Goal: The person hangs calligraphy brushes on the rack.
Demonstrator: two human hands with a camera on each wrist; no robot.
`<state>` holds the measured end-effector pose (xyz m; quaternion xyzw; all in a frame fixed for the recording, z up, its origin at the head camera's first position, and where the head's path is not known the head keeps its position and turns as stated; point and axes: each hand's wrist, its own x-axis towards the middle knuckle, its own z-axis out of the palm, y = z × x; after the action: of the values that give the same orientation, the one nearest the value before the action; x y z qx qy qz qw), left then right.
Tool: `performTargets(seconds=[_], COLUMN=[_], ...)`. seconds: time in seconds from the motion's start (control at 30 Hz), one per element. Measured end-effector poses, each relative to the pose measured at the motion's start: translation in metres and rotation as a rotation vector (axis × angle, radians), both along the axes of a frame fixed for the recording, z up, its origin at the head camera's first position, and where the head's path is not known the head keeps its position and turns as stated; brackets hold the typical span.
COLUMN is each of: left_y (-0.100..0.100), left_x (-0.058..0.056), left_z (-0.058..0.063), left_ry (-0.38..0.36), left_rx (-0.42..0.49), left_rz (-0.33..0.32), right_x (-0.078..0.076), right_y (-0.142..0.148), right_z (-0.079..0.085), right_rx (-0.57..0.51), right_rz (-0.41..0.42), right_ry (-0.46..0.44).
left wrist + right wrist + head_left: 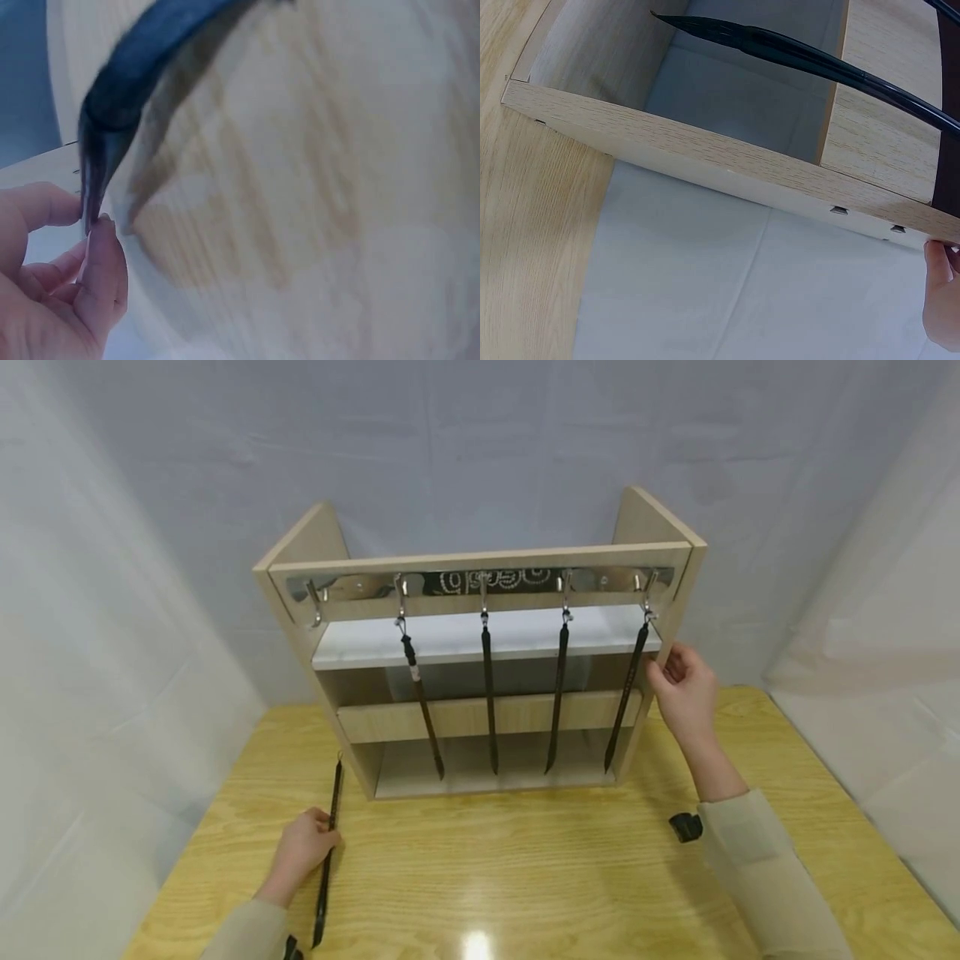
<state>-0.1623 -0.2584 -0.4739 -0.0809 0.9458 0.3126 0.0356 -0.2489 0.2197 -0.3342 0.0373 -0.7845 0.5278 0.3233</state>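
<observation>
In the head view my left hand (pixel 302 845) pinches the handle of a dark calligraphy brush (pixel 323 893) at the left of the wooden shelf unit (pixel 480 559). Its hanging loop points to the back and its dark tip to the front. Close up in the left wrist view, thumb and fingertips hold the thin brush (pixel 112 112) handle. My right hand (pixel 686 689) grips the front edge of the unit's right side panel, fingers curled. Several more calligraphy brushes (pixel 489 702) hang by loops, tips down, from hooks along the unit's front.
A shiny metal strip (pixel 360 587) with hooks runs below the top front board; its leftmost hook (pixel 313 603) is near the left panel. Inside are a white shelf (pixel 360 643) and a wooden crosspiece (pixel 367 723). The unit stands on a wood-grain table (pixel 480 860) before pale cloth (pixel 480 460).
</observation>
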Motion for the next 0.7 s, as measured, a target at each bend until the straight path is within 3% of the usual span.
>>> performTargets(seconds=[0.2, 0.7], left_y=[-0.004, 0.007], left_x=[0.002, 0.009], left_z=[0.011, 0.061], left_ry=[0.055, 0.247], left_rx=[0.052, 0.234], left_rz=[0.042, 0.127], right_x=[0.000, -0.002], right_y=[-0.002, -0.001], right_z=[0.001, -0.002], right_rx=[-0.002, -0.045], right_rz=[0.003, 0.023], right_ry=[0.006, 0.028])
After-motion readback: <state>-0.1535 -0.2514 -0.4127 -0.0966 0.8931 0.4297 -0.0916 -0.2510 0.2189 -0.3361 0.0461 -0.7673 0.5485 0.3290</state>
